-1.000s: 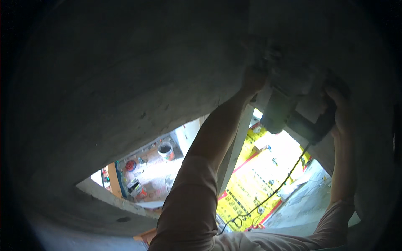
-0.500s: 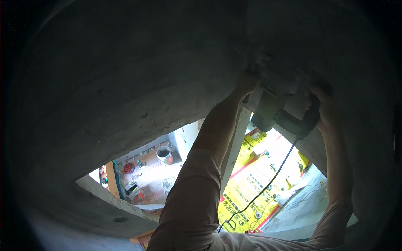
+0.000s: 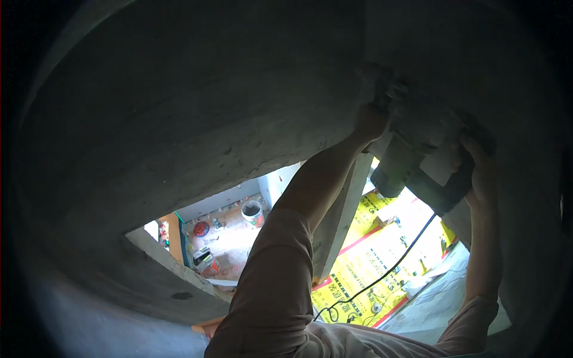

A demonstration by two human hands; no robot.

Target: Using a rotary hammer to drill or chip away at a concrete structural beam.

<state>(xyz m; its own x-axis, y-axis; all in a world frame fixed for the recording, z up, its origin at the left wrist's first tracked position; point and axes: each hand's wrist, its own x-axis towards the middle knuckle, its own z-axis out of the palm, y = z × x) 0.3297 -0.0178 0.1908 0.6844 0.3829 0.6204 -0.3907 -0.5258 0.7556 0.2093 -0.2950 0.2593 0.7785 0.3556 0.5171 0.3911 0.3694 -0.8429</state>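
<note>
A dark, greenish corded power tool [image 3: 388, 173] is held up against the dim grey concrete surface [image 3: 239, 77]. My left hand [image 3: 373, 119] grips its upper left part, with the forearm slanting across the middle. At the right, my right hand [image 3: 477, 152] is closed round the tool's rear handle. A black cord [image 3: 391, 268] runs from the handle down toward the yellow-covered floor below. The tool's working end is too dark and blurred to make out.
Concrete edges [image 3: 164, 253] and a post [image 3: 340, 221] frame openings onto a lit lower level. Down there are a bucket [image 3: 252, 212], a red round object [image 3: 200, 228], assorted small items and yellow sheeting [image 3: 367, 268].
The tool and both hands shifted a little left, then back right and slightly down. The openings below shifted right in view. Both hands stay on the tool.
</note>
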